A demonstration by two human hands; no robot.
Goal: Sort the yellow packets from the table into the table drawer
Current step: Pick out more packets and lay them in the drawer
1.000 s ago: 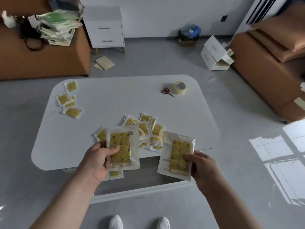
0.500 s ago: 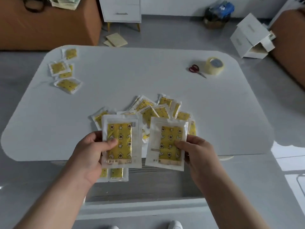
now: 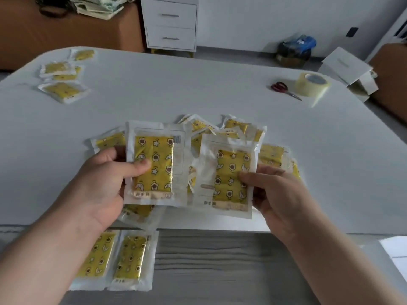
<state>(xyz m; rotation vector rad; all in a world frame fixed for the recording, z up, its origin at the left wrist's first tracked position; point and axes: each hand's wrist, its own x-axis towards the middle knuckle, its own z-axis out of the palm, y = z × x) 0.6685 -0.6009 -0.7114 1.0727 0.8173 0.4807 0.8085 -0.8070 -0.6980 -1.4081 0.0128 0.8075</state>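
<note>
My left hand (image 3: pixel 103 183) grips a yellow packet (image 3: pixel 156 164) in clear wrap, held upright over the table's front edge. My right hand (image 3: pixel 279 194) grips a second yellow packet (image 3: pixel 231 179) beside it, the two nearly touching. Behind them a pile of several yellow packets (image 3: pixel 233 130) lies on the white table (image 3: pixel 198 89). A smaller group of yellow packets (image 3: pixel 61 89) sits at the far left corner. Below my hands the open drawer (image 3: pixel 220 265) has a grey wood-grain floor, with two yellow packets (image 3: pixel 130 260) lying side by side at its left.
Red-handled scissors (image 3: pixel 284 89) and a roll of clear tape (image 3: pixel 312 84) lie at the table's far right. Behind the table stand a white two-drawer cabinet (image 3: pixel 171 25), a brown sofa (image 3: pixel 66 31), a white box (image 3: pixel 348 69) and a dark bag (image 3: pixel 295 49).
The view has moved closer and lower over the table. My right hand has brought its packet up and left, from over the drawer to beside the left hand's packet.
</note>
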